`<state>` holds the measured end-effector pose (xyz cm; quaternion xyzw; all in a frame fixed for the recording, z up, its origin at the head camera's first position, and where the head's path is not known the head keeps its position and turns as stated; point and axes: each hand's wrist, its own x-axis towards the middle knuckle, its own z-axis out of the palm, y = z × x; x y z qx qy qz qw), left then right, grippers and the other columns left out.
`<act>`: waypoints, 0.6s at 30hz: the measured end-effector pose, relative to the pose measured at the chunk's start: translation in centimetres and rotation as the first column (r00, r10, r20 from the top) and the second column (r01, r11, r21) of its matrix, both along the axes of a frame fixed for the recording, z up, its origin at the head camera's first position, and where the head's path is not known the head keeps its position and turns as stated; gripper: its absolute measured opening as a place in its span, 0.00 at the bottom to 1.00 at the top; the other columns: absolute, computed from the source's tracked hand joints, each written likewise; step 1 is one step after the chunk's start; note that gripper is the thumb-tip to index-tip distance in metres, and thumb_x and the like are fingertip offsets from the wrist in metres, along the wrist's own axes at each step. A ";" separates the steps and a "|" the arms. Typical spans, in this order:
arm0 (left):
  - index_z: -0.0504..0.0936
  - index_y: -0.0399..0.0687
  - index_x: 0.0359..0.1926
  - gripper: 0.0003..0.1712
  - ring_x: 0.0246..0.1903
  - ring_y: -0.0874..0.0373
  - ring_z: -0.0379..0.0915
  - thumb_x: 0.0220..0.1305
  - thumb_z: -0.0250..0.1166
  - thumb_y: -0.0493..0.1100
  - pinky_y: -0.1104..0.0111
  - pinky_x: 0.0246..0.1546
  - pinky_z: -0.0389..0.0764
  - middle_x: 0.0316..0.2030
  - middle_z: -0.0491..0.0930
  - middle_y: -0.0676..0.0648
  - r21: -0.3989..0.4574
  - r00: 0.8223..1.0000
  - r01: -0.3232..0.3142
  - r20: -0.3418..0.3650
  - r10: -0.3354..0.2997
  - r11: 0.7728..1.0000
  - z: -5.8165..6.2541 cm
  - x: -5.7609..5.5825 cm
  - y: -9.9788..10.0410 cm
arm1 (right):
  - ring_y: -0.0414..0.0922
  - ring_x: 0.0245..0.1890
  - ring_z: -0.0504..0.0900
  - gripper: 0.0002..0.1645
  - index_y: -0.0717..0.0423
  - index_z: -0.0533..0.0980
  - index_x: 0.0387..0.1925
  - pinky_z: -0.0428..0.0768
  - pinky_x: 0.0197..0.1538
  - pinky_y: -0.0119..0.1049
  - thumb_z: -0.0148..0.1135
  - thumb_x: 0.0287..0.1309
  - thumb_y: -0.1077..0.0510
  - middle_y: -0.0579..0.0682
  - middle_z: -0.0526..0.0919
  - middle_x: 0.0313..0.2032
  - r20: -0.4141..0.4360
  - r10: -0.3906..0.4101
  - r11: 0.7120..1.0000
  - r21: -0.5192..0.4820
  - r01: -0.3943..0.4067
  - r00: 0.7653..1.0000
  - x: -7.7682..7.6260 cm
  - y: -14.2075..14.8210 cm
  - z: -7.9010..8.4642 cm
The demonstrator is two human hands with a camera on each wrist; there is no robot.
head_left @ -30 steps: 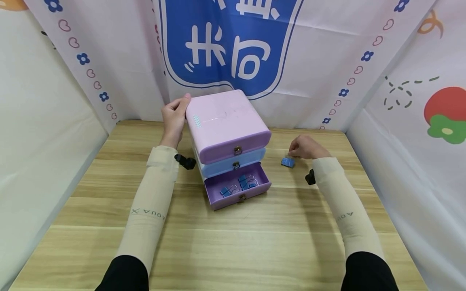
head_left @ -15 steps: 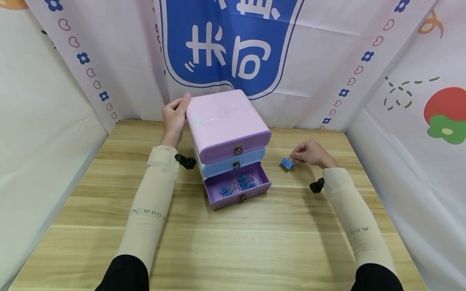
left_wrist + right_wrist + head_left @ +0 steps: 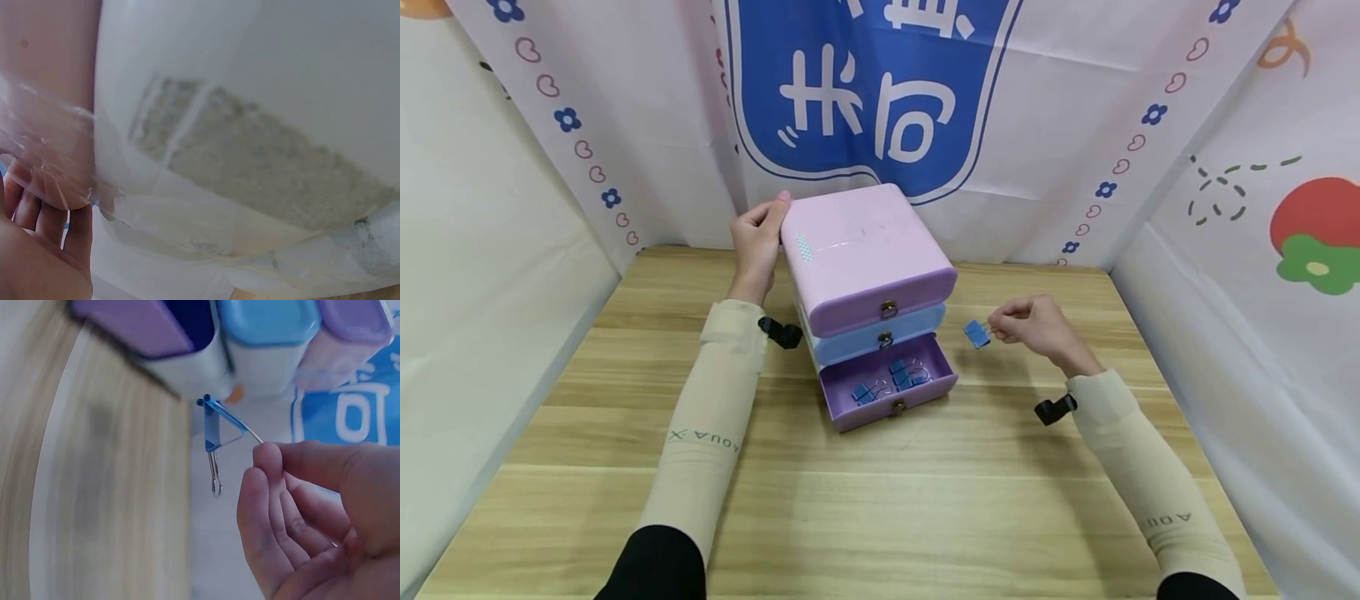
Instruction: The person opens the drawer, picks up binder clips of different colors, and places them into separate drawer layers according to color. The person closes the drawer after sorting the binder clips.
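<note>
In the head view, my right hand (image 3: pixel 1039 327) pinches a blue binder clip (image 3: pixel 977 333) by one wire handle, right of the drawer box. The right wrist view shows the clip (image 3: pixel 214 428) held by thumb and index fingertip, its other handle hanging down. My left hand (image 3: pixel 752 254) grips the back left corner of the small drawer box (image 3: pixel 865 237), thumb at the top edge and fingers behind. Its bottom purple drawer (image 3: pixel 842 419) stands pulled out. Several blue binder clips (image 3: pixel 865 393) lie inside that drawer. The left wrist view shows the bent fingers (image 3: pixel 47 222) against the box.
The box's blue middle drawer (image 3: pixel 850 342) and purple top drawer (image 3: pixel 850 313) are closed. Everything stands on a wooden table (image 3: pixel 880 517). Behind it hangs a printed cloth backdrop (image 3: pixel 1037 125), with cloth walls on both sides.
My right hand has lifted the binder clip off the table and carried it slightly left toward the box. The left hand and the box have kept their places.
</note>
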<state>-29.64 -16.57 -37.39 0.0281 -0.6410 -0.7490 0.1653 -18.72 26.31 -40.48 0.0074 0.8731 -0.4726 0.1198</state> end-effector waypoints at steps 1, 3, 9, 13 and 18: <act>0.92 0.49 0.40 0.20 0.26 0.66 0.74 0.66 0.74 0.61 0.77 0.27 0.75 0.28 0.84 0.56 0.000 1.000 -0.003 -0.001 0.003 1.000 0.0 0.0 0.0 | 0.41 0.39 0.89 0.18 0.62 0.84 0.53 0.90 0.49 0.36 0.67 0.73 0.51 0.59 0.90 0.47 -0.003 -0.006 1.000 -0.003 0.006 1.000 0.2 -0.2 0.2; 0.92 0.49 0.40 0.20 0.26 0.66 0.74 0.66 0.74 0.61 0.77 0.27 0.75 0.28 0.84 0.57 -0.003 1.000 -0.007 -0.001 0.007 1.000 0.0 0.0 0.0 | 0.40 0.38 0.89 0.18 0.62 0.84 0.53 0.89 0.47 0.33 0.68 0.72 0.52 0.58 0.90 0.46 -0.010 -0.014 1.000 -0.015 0.014 1.000 0.6 -0.6 0.6; 0.93 0.49 0.41 0.20 0.27 0.66 0.75 0.65 0.75 0.61 0.77 0.28 0.76 0.29 0.85 0.57 -0.002 1.000 -0.014 0.007 0.014 1.000 -0.1 -0.2 0.0 | 0.43 0.38 0.91 0.17 0.62 0.85 0.51 0.90 0.46 0.36 0.70 0.70 0.53 0.58 0.91 0.44 -0.033 0.010 0.998 -0.060 -0.012 0.999 1.8 -1.8 1.8; 0.92 0.49 0.41 0.21 0.27 0.66 0.75 0.65 0.75 0.61 0.77 0.28 0.76 0.29 0.85 0.56 -0.002 1.000 -0.011 0.008 0.011 1.000 -0.1 -0.2 0.0 | 0.43 0.37 0.91 0.16 0.63 0.85 0.50 0.91 0.45 0.37 0.70 0.70 0.54 0.59 0.91 0.43 -0.048 0.039 0.996 -0.077 -0.042 0.998 2.6 -2.9 2.2; 0.93 0.50 0.39 0.19 0.25 0.67 0.74 0.65 0.75 0.61 0.77 0.26 0.75 0.27 0.84 0.57 0.007 1.000 -0.010 -0.002 0.010 1.000 -0.1 -0.3 0.0 | 0.45 0.38 0.91 0.15 0.62 0.86 0.49 0.91 0.45 0.37 0.69 0.71 0.54 0.59 0.91 0.43 -0.057 0.076 0.994 -0.074 -0.080 0.995 3.2 -4.2 2.2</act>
